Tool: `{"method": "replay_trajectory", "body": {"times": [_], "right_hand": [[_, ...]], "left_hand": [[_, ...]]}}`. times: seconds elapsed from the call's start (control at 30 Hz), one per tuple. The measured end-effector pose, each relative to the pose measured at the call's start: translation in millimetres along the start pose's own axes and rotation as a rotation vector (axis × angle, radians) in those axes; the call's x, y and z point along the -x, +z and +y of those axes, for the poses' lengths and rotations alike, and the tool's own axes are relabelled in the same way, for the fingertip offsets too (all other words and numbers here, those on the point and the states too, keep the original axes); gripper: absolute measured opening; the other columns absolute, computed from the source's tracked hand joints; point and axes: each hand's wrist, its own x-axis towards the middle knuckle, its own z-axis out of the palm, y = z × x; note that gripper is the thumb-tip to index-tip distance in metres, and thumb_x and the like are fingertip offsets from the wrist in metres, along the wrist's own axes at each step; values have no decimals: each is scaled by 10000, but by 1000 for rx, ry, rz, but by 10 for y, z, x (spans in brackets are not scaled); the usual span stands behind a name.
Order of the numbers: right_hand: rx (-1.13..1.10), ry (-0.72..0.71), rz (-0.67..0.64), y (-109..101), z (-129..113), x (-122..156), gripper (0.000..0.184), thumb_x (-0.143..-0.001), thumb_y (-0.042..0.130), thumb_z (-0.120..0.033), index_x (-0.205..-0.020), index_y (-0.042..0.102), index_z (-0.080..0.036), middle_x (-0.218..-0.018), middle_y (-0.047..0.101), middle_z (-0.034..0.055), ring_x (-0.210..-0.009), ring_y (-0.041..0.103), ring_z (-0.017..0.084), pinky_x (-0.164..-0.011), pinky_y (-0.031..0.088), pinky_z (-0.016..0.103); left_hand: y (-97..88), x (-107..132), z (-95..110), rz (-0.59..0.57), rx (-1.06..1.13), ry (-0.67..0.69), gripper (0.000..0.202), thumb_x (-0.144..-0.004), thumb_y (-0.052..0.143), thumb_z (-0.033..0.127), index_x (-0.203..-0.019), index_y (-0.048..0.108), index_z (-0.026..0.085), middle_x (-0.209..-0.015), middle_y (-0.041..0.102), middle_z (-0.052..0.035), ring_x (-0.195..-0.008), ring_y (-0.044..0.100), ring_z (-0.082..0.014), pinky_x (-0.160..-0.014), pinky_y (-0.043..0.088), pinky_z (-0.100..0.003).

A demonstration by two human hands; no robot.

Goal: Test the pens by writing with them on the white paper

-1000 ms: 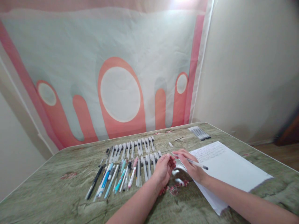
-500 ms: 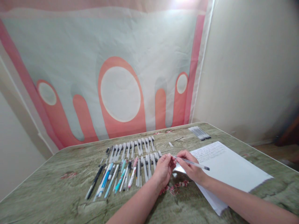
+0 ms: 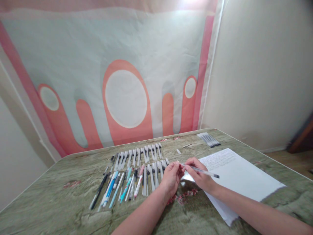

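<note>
My right hand (image 3: 200, 176) grips a thin clear pen (image 3: 207, 173) with a dark tip that points right, over the left edge of a sheet of white paper (image 3: 239, 178). My left hand (image 3: 171, 178) is closed in a pinch at the pen's left end, fingertips meeting the right hand's. Both hands hover just above the green marbled table (image 3: 61, 202). To the left of my left hand lie rows of several pens (image 3: 132, 176), white, blue, teal, black and pink.
A small bundle of thin pen refills (image 3: 209, 139) lies at the far right of the table. A tiny white piece (image 3: 179, 151) lies beyond my hands. A pink and pale cloth (image 3: 122, 81) hangs behind the table; a plain wall stands to the right.
My right hand lifted the pen slightly and my left hand's fingers closed on its left end. Over the last half second nothing has visibly moved.
</note>
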Motion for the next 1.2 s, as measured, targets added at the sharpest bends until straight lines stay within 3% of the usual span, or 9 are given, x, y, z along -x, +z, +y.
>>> {"method": "replay_trajectory", "body": {"times": [0.77,0.97,1.1,1.2], "right_hand": [[79,-3,-39,-21,-76,-6,112,-829,456,-278,-777,484,-184,-705,520,-2,-653,501,120,-622,404,237],[46,51,-95,-49,-109,-86,170,-847,429,-327,-862,522,-186,-746,576,7,-707,548,130,-660,429,240],[1,59,-147,-92,79,-299,255,-881,341,-334,-990,522,-190,-693,586,-2,-647,566,124,-631,451,243],[134,3,-211,-97,378,-551,233,-839,418,-301,-1014,532,-197,-770,609,14,-698,578,141,-662,455,273]], "left_hand": [[-7,18,-13,-29,-67,37,246,-686,651,326,-680,499,134,-620,550,6,-568,488,-58,-605,369,-188],[-30,-32,-37,52,-37,17,255,-713,616,359,-741,524,123,-630,560,-14,-571,516,-76,-587,383,-197],[-47,-55,-22,133,-14,31,303,-722,597,388,-853,534,123,-667,577,-32,-588,548,-99,-577,401,-210],[-54,-50,-3,155,-5,39,290,-729,592,379,-852,531,123,-668,578,-34,-591,555,-100,-591,414,-213]]}}
